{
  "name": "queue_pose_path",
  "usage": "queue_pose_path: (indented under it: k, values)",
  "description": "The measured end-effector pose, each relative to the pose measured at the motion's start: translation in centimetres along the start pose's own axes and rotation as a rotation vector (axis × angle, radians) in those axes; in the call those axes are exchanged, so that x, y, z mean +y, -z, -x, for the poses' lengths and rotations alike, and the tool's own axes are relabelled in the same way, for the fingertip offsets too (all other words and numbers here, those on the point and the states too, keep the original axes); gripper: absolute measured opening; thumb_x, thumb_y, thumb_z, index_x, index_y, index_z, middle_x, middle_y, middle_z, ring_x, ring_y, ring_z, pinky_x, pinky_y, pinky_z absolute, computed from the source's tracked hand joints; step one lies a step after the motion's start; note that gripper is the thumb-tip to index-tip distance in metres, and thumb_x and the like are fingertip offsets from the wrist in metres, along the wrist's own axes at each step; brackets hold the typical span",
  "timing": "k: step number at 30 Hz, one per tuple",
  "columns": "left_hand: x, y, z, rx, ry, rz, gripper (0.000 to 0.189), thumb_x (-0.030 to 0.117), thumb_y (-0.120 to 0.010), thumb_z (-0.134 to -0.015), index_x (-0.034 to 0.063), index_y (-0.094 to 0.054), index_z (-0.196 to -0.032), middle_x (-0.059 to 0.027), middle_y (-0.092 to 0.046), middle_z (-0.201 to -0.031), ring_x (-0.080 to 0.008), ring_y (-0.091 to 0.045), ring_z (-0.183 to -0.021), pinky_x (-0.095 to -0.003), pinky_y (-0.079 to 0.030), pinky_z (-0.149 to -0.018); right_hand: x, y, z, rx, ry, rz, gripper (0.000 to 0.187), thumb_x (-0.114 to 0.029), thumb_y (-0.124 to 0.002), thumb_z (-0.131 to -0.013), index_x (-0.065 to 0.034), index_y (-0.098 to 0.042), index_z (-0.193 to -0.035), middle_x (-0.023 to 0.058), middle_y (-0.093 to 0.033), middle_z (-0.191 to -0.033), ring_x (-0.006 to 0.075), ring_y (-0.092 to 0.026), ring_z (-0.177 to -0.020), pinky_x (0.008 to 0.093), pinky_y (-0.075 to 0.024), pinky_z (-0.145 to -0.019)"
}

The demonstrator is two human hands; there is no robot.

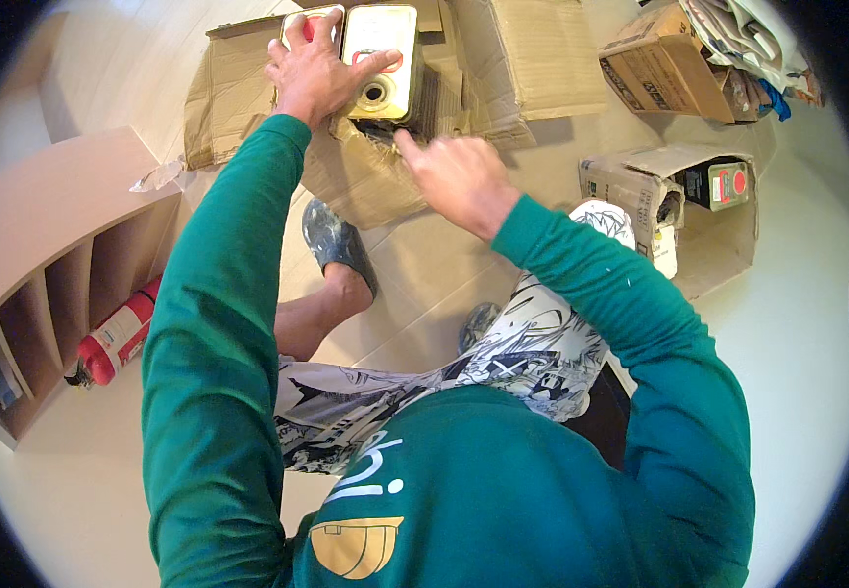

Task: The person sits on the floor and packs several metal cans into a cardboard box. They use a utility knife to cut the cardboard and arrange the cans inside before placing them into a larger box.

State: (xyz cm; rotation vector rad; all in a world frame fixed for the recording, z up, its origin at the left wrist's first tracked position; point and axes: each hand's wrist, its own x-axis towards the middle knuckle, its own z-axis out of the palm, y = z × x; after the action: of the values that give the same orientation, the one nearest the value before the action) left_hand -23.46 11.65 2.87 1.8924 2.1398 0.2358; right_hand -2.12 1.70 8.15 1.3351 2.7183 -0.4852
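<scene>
Two rectangular metal cans stand side by side in an opened cardboard box [373, 184]. The right can [384, 29] has a pale top, a red-edged handle and a round spout opening. Part of the left can [318, 13] is hidden under my left hand [318, 77], whose spread fingers rest across the tops of both. My right hand [461, 176] is at the box's torn near edge, below the spout. Its index finger points to the ragged cardboard and a dark gap there, and the other fingers are curled. Whether they pinch anything is hidden.
Right of me, a cardboard box [718, 253] lies open with a dark can [718, 184] inside. Farther back, another carton [656, 66] carries folded sacks [747, 37]. A red fire extinguisher [112, 342] lies by the wooden shelf unit [49, 191] on the left.
</scene>
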Motion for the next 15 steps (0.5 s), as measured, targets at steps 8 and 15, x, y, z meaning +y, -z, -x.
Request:
queue_pose_path:
  k: [8, 15]
  values:
    - [-0.1, -0.8, -0.2, 0.131, -0.058, -0.022, 0.099, 0.079, -0.075, -0.077, 0.0228, -0.053, -0.156, -0.0246, -0.040, -0.159, -0.0523, -0.040, -0.141, -0.0618, -0.034, -0.117, 4.7, 5.9, 7.1, -0.005, -0.139, -0.205, 0.035, -0.037, -0.062, -0.105, -0.0176, -0.073, -0.132, 0.0177, -0.074, -0.078, 0.0378, -0.073, -0.070, 0.0510, -0.0580, -0.063]
    - [-1.1, -1.9, -0.9, 0.054, -0.021, -0.016, 0.112, 0.088, -0.076, -0.073, 0.0253, -0.048, -0.161, -0.0239, -0.036, -0.167, -0.0550, -0.036, -0.148, -0.0645, -0.031, -0.122, 5.9, -0.4, 1.1, 0.043, -0.097, -0.211, 0.038, -0.038, -0.057, -0.107, -0.0165, -0.071, -0.134, 0.0196, -0.076, -0.082, 0.0411, -0.074, -0.076, 0.0549, -0.0591, -0.068]
